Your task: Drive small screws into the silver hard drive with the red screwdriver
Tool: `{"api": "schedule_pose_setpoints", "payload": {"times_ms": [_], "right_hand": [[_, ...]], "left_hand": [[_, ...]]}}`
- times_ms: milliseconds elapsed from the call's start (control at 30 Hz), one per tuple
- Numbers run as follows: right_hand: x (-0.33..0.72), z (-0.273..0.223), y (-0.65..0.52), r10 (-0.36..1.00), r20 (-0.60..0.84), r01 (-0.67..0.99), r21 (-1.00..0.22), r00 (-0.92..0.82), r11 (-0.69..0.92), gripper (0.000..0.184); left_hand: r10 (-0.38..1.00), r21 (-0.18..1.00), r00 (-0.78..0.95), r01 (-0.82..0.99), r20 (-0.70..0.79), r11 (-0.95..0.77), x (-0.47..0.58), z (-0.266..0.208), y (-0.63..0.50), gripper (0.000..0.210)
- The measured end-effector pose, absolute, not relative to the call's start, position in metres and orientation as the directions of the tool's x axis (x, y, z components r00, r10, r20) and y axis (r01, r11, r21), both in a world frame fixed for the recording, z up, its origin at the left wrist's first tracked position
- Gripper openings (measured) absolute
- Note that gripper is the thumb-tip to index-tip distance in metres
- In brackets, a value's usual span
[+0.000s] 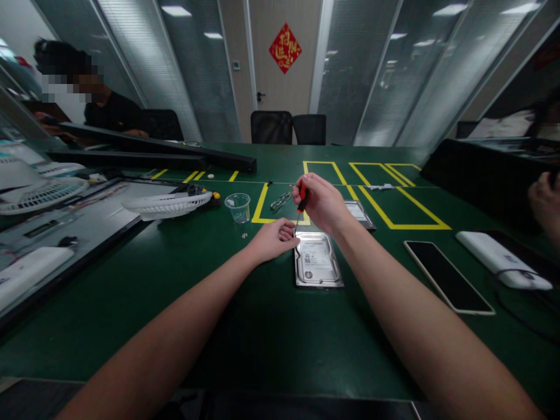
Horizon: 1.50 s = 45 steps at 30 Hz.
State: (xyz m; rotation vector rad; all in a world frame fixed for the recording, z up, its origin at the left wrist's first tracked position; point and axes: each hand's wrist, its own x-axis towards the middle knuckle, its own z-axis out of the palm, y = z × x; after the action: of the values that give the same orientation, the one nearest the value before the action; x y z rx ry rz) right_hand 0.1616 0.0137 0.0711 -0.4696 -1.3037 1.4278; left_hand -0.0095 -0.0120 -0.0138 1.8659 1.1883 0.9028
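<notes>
A silver hard drive (321, 262) with a white label lies flat on the green table before me. My right hand (321, 201) is closed round the red and black handle of a screwdriver (302, 198), above the drive's far left corner. Its thin shaft points down to that corner. My left hand (275, 238) is at the same corner, its fingers curled and the thumb against the drive's edge. Whatever sits between those fingertips is too small to make out. Several tiny screws (244, 235) lie left of my left hand, near a clear plastic cup (238, 208).
Behind my right hand lies a second hard drive (359, 214), with a metal hand tool (280, 202) left of it. A phone (448, 277) and a white device (503, 259) are at right. Fan parts (168, 204) and a large panel (87, 216) fill the left; other people sit nearby.
</notes>
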Motion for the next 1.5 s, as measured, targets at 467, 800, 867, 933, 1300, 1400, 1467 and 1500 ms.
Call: {"api": "schedule_pose_setpoints", "payload": {"times_ms": [467, 800, 867, 933, 1300, 1400, 1467, 1500], "right_hand": [[0.153, 0.069, 0.0187, 0.88, 0.381, -0.425, -0.872, -0.284, 0.241, 0.018], [0.1537, 0.0675, 0.0166, 0.863, 0.402, -0.402, -0.876, -0.305, 0.266, 0.015], [0.1557, 0.0681, 0.0176, 0.852, 0.417, -0.405, -0.872, -0.317, 0.276, 0.008], [0.1575, 0.0685, 0.0186, 0.848, 0.417, -0.403, -0.873, -0.327, 0.274, 0.014], [0.1575, 0.0713, 0.0191, 0.894, 0.358, -0.439, -0.872, -0.27, 0.216, 0.013], [0.1579, 0.0703, 0.0186, 0.901, 0.36, -0.431, -0.872, -0.241, 0.233, 0.014], [0.1593, 0.0693, 0.0188, 0.897, 0.359, -0.408, -0.882, -0.256, 0.237, 0.017], [0.1603, 0.0688, 0.0191, 0.895, 0.359, -0.399, -0.885, -0.264, 0.238, 0.018]], "left_hand": [[0.937, 0.862, 0.314, 0.421, 0.155, -0.284, -0.0063, -0.0122, -0.0137, 0.039], [0.939, 0.857, 0.31, 0.433, 0.15, -0.28, -0.0065, -0.0127, -0.0122, 0.042], [0.939, 0.856, 0.313, 0.437, 0.144, -0.277, -0.0065, -0.0123, -0.0121, 0.042], [0.938, 0.856, 0.314, 0.436, 0.144, -0.278, -0.0065, -0.0121, -0.0119, 0.041], [0.933, 0.859, 0.328, 0.426, 0.148, -0.286, -0.0059, -0.015, -0.0097, 0.044], [0.937, 0.861, 0.315, 0.424, 0.149, -0.28, -0.0037, -0.0148, -0.0105, 0.042], [0.938, 0.86, 0.314, 0.427, 0.15, -0.28, -0.0026, -0.0147, -0.011, 0.041], [0.937, 0.86, 0.316, 0.428, 0.148, -0.28, -0.0022, -0.0147, -0.0112, 0.041]]}}
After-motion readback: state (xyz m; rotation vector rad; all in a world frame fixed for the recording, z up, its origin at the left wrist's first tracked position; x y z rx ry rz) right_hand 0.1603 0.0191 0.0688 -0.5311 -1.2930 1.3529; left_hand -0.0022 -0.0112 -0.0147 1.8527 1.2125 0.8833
